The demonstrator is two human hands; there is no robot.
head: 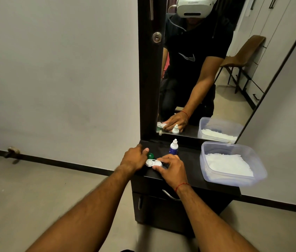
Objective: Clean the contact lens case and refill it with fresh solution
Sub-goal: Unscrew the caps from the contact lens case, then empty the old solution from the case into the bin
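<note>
A white contact lens case (153, 162) lies on the dark dresser top (189, 166), near its left front. My left hand (134, 159) holds a green cap (150, 155) just behind the case's left well. Thumb and fingers of my right hand (170, 169) pinch the case's right end. A small white-and-blue solution bottle (173, 147) stands upright with its cap on, just behind my right hand.
A clear plastic tub (252, 179) with white tissue (229, 164) inside sits on the dresser's right side. A tall mirror (207, 70) rises at the back edge. Below the top is a drawer with a metal handle (170, 195). Bare floor lies to the left.
</note>
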